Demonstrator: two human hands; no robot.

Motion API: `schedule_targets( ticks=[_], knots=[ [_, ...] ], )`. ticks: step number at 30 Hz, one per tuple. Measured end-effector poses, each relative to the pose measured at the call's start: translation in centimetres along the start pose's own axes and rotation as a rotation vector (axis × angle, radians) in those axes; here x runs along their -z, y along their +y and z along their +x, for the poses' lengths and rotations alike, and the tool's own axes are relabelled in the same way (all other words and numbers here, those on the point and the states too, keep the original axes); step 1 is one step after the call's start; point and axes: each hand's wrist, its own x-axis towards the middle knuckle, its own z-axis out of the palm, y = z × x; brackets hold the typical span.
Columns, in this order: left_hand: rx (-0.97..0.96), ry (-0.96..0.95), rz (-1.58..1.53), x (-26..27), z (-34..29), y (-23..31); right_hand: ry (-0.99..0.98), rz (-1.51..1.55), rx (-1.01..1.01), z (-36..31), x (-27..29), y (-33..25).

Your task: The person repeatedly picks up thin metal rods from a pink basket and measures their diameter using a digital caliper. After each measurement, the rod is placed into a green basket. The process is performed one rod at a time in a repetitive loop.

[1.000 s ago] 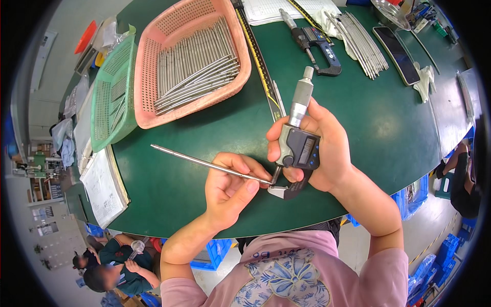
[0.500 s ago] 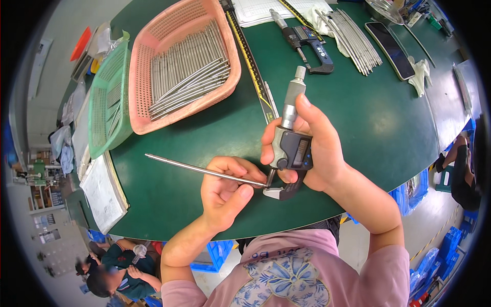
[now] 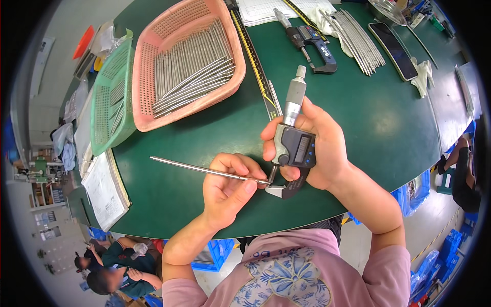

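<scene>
My left hand (image 3: 225, 193) pinches a thin metal rod (image 3: 197, 168) between thumb and fingers. Its right end sits at the gap of a digital micrometer (image 3: 294, 146), between the spindle and the anvil; whether the jaws touch it I cannot tell. My right hand (image 3: 325, 146) is wrapped around the micrometer's frame, with the grey thimble pointing up and away. Beyond my left hand stands a pink basket (image 3: 139, 82) holding many similar rods (image 3: 192, 64) in a layer, some lying askew on top.
A green basket (image 3: 97, 115) with rods stands left of the pink one. A long caliper (image 3: 253, 64) lies beside it. A second micrometer (image 3: 309, 43), a row of rods (image 3: 358, 43), a phone (image 3: 393, 51) and papers (image 3: 255, 11) lie at the far side. Another person (image 3: 128, 266) sits lower left.
My left thumb has shifted up onto the rod near its right end. The rod lies slightly flatter. My right hand keeps its hold on the micrometer; the whole view has shifted slightly.
</scene>
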Motion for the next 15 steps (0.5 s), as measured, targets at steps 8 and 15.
schedule_targets(
  ticks=[8,15],
  knots=[
    [-0.001,-0.021,0.016,0.03,-0.09,-0.01,0.023,-0.062,0.001,0.13,-0.12,0.14],
    [0.023,-0.001,0.078,-0.24,-0.04,0.31,0.001,-0.100,0.036,-0.04,-0.02,0.09]
  ],
)
